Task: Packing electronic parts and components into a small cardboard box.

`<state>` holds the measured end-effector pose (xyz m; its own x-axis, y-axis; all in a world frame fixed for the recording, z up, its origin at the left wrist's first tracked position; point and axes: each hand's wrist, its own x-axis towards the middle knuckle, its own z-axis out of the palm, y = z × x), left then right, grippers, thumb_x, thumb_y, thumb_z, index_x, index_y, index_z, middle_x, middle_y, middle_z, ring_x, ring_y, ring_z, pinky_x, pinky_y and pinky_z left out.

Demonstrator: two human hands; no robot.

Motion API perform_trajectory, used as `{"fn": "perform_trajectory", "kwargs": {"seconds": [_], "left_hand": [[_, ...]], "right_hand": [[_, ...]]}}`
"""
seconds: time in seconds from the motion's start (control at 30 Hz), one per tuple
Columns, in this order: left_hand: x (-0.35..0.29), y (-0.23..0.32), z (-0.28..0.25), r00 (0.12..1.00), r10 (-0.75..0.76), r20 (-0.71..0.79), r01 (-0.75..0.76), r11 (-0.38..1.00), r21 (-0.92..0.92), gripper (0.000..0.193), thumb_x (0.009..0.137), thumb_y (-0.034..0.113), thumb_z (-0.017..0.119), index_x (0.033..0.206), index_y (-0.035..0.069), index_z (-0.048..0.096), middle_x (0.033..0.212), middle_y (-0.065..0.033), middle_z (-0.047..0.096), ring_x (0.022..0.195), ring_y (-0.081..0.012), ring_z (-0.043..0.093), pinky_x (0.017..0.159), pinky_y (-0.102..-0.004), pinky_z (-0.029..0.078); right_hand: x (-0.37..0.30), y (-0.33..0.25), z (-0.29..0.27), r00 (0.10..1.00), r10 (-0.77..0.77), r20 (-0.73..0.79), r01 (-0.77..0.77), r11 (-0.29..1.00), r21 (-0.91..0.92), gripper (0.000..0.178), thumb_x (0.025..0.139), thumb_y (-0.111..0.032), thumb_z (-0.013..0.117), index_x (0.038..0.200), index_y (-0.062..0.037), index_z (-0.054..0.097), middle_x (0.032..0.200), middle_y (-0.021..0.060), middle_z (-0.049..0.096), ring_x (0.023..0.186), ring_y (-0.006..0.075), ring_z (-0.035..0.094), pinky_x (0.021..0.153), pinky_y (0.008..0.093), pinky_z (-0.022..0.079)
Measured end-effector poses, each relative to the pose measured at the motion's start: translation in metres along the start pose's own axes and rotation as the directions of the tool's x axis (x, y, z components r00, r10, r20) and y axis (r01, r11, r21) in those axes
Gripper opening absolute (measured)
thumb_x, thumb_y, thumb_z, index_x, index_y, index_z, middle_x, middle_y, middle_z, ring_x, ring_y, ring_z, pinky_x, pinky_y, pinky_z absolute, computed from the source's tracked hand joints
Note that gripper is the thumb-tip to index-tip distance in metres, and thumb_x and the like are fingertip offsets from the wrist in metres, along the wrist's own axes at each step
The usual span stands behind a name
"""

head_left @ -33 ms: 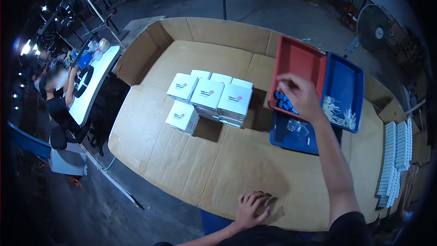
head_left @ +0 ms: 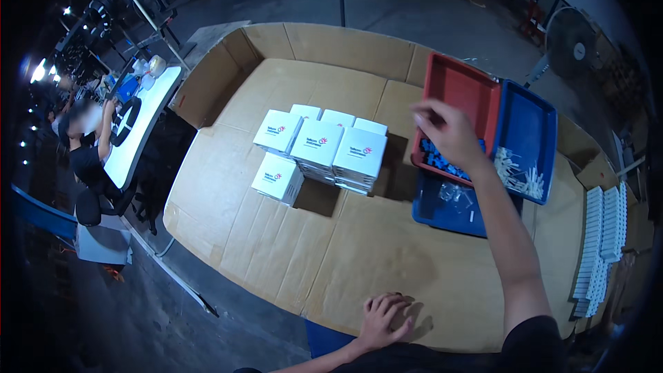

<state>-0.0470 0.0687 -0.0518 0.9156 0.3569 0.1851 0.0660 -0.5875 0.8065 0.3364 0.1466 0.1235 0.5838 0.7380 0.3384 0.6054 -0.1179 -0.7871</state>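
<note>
My right hand (head_left: pixel 452 139) is raised over the red tray (head_left: pixel 463 90), its fingers curled together in a pinch; whatever lies between them is hidden. Beneath it, small blue plastic parts (head_left: pixel 442 159) are heaped at the tray's near end. On the cardboard by the front edge rests my left hand (head_left: pixel 382 319), holding nothing, with its fingers loosely bent and apart. Stacked white boxes (head_left: pixel 318 141) with a printed mark stand in the middle of the cardboard table top (head_left: pixel 255 242), left of the trays.
Beside the red tray, a blue tray (head_left: pixel 528 117) holds white plastic pieces (head_left: pixel 532 183). A lower blue tray (head_left: pixel 435 213) carries clear bits. Stacked white strips (head_left: pixel 590 249) line the right edge. Cardboard walls (head_left: pixel 345 48) border the back. Another person (head_left: pixel 90 155) sits far left; a fan (head_left: pixel 570 38) stands back right.
My right hand has risen slightly and shifted a little away from the blue parts, uncovering more of them. My left hand has stayed almost in place.
</note>
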Motion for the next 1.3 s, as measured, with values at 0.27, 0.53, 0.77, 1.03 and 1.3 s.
{"fn": "perform_trajectory", "kwargs": {"seconds": [0.27,0.53,0.77,1.03,1.3], "left_hand": [[0.003,-0.011,0.003,0.996,-0.083,0.045,0.083,0.997,0.001,0.033,0.087,0.039,0.076,0.11,0.017,0.07,0.126,-0.0009,0.066,0.128,-0.0196,0.058,0.111,-0.0455,0.033],[0.004,-0.011,0.008,0.995,-0.09,0.031,0.09,0.996,0.02,0.028,0.088,0.042,0.076,0.109,0.024,0.072,0.124,0.0045,0.068,0.126,-0.0176,0.059,0.108,-0.0434,0.033],[0.006,-0.013,0.005,0.996,-0.083,0.024,0.083,0.996,0.015,0.029,0.088,0.041,0.076,0.111,0.023,0.071,0.124,0.0042,0.068,0.127,-0.0175,0.059,0.11,-0.0438,0.034],[0.003,-0.008,0.001,0.997,-0.076,-0.006,0.076,0.996,-0.047,0.031,0.089,0.038,0.075,0.113,0.02,0.07,0.123,0.0008,0.067,0.13,-0.0199,0.057,0.114,-0.0483,0.03],[-0.004,0.005,0.0,0.994,0.019,-0.109,-0.021,1.0,-0.013,0.032,0.087,0.028,0.076,0.114,0.012,0.07,0.12,-0.0076,0.066,0.126,-0.0282,0.057,0.112,-0.0468,0.034]], "right_hand": [[0.19,0.099,0.165,0.858,0.011,0.514,0.141,0.956,-0.255,0.052,0.094,-0.047,0.072,0.114,0.0012,0.074,0.098,0.0216,0.074,0.09,0.0316,0.073,0.082,0.0414,0.056],[0.208,0.105,0.233,0.618,0.162,0.769,0.207,0.911,-0.358,0.078,0.089,-0.07,0.069,0.106,0.0057,0.077,0.091,0.0247,0.074,0.087,0.0352,0.073,0.075,0.0443,0.057],[0.211,0.115,0.239,0.682,0.203,0.702,0.082,0.933,-0.349,0.068,0.088,-0.061,0.075,0.106,0.0042,0.078,0.102,0.0231,0.073,0.096,0.0349,0.072,0.082,0.0412,0.056],[0.204,0.072,0.175,0.978,-0.124,0.169,0.115,0.992,0.057,0.041,0.08,-0.02,0.089,0.108,-0.0004,0.065,0.096,0.0097,0.07,0.091,0.0167,0.065,0.082,0.0313,0.053],[0.043,-0.072,0.054,0.989,-0.15,-0.004,0.139,0.9,0.414,0.035,0.09,-0.008,0.081,0.121,-0.0017,0.065,0.105,0.0048,0.07,0.103,0.0118,0.065,0.093,0.0295,0.052]]}}
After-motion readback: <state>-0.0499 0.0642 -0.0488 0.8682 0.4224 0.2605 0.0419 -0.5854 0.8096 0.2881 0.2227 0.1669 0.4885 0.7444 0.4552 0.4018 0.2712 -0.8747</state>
